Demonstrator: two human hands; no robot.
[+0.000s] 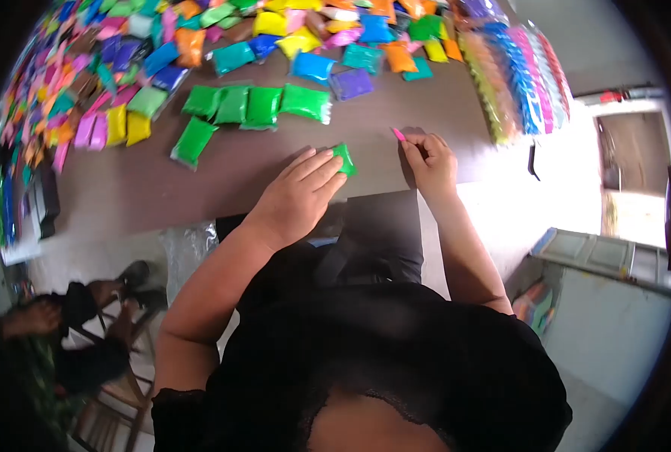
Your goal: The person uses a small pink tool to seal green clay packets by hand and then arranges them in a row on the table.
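My left hand (298, 190) lies with fingers stretched out over the left part of a small green packet (346, 160) near the table's front edge. The packet's right end shows beyond the fingertips. To the right, my right hand (430, 160) is closed in a pinch on a small pink tool with a thin pale tip (399, 135), which points up and left. Behind my left hand, several bright green packets form a row, among them a wide green packet (305, 102). Another green packet (193, 141) lies slanted in front of the row's left end.
A heap of many-coloured packets (301, 41) fills the back and left of the brown table (124, 188). Long clear bags of coloured pieces (512, 79) lie at the back right. A seated person (71, 331) is at lower left, beside a wooden chair (120, 395).
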